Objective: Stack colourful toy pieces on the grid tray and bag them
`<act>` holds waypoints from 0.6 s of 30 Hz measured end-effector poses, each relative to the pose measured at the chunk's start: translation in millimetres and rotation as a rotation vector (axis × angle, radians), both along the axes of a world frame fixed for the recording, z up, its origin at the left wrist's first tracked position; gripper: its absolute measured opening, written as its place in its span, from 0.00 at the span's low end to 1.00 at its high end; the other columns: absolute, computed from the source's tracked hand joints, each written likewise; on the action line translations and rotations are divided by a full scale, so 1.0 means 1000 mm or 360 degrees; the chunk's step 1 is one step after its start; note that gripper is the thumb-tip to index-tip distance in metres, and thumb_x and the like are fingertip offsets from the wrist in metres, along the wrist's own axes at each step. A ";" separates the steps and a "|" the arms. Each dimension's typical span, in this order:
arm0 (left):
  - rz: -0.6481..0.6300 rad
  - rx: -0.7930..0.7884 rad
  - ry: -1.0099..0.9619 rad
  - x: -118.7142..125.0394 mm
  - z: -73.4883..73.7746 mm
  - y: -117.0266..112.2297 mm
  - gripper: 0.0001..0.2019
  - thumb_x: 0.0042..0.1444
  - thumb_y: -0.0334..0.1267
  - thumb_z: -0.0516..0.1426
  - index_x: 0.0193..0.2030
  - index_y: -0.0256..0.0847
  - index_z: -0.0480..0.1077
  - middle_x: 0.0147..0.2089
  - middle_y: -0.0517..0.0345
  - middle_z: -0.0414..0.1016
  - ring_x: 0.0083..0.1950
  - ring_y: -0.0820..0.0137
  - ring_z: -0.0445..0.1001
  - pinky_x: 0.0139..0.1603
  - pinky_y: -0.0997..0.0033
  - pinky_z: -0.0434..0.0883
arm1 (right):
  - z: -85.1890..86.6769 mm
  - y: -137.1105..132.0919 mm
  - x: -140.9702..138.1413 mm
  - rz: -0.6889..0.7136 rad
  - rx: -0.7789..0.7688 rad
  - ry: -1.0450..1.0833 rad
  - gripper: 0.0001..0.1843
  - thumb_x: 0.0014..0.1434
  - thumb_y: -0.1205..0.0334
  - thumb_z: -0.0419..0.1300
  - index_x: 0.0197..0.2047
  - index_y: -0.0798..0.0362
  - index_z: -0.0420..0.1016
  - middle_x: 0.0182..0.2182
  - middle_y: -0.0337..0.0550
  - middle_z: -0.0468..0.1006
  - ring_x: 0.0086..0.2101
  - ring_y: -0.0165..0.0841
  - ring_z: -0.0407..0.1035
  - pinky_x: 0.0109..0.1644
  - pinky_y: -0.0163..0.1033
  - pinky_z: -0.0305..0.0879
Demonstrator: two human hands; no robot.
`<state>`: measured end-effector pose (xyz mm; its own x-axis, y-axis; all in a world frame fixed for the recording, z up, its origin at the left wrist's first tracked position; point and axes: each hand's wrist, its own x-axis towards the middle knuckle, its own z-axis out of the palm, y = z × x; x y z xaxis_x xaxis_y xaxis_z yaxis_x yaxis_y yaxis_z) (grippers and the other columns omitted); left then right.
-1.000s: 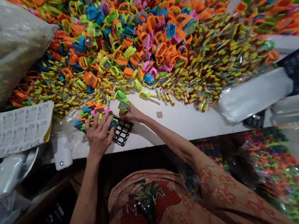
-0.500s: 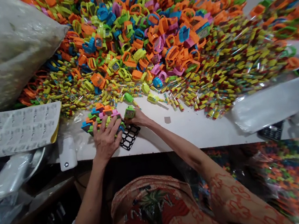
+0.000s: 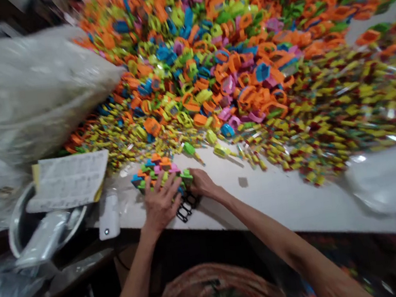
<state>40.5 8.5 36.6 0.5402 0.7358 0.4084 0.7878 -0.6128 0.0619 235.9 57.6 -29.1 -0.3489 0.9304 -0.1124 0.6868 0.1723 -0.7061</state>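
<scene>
i judged my spread, unclenched left hand steadied the toy watches well; right hand: grip, couldn't tell.

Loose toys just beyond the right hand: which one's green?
The leftmost: the green toy, almost directly beyond the right hand. The two yellow toys lie to its right.

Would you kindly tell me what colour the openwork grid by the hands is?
The openwork grid is black, best seen in the head view.
</scene>
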 end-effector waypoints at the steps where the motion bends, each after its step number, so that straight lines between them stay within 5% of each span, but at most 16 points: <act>1: 0.0002 0.0014 0.0018 0.000 0.001 -0.002 0.22 0.66 0.38 0.56 0.66 0.49 0.69 0.65 0.55 0.75 0.72 0.55 0.66 0.78 0.44 0.48 | -0.005 -0.003 -0.001 0.0002 0.0021 -0.0025 0.08 0.52 0.69 0.58 0.38 0.55 0.73 0.36 0.50 0.81 0.34 0.37 0.70 0.40 0.37 0.62; 5: 0.0045 0.0021 0.0125 -0.002 0.001 -0.002 0.22 0.66 0.40 0.57 0.67 0.50 0.69 0.67 0.58 0.73 0.73 0.57 0.64 0.79 0.45 0.48 | -0.030 -0.004 -0.010 0.0081 0.0196 0.0045 0.12 0.51 0.71 0.56 0.40 0.55 0.74 0.41 0.52 0.82 0.40 0.40 0.74 0.45 0.39 0.68; 8: 0.0069 0.0069 0.0145 -0.004 0.001 -0.003 0.23 0.67 0.42 0.57 0.68 0.49 0.67 0.68 0.59 0.72 0.74 0.58 0.63 0.78 0.46 0.50 | -0.033 -0.005 -0.018 0.0013 0.0261 0.0067 0.14 0.52 0.70 0.56 0.42 0.54 0.75 0.45 0.52 0.82 0.43 0.41 0.75 0.48 0.40 0.69; 13: 0.0154 0.0108 0.0079 -0.001 -0.003 -0.009 0.24 0.66 0.40 0.57 0.68 0.49 0.66 0.68 0.60 0.72 0.73 0.57 0.64 0.76 0.45 0.55 | -0.005 0.004 0.000 0.0026 0.0053 0.0038 0.09 0.58 0.65 0.58 0.41 0.53 0.77 0.40 0.47 0.81 0.41 0.39 0.76 0.42 0.37 0.68; 18: 0.0400 0.0146 0.0044 0.013 -0.011 -0.006 0.24 0.65 0.39 0.59 0.68 0.50 0.67 0.67 0.56 0.73 0.72 0.53 0.65 0.72 0.40 0.61 | 0.020 0.031 0.030 -0.0383 0.0204 -0.0450 0.13 0.64 0.64 0.58 0.49 0.58 0.77 0.51 0.59 0.78 0.48 0.45 0.75 0.43 0.41 0.65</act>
<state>53.1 2.1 25.1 0.3570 0.8087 0.4674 0.9166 -0.3997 -0.0086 265.9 89.0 -8.8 -0.0911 0.9946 -0.0501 0.8826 0.0574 -0.4666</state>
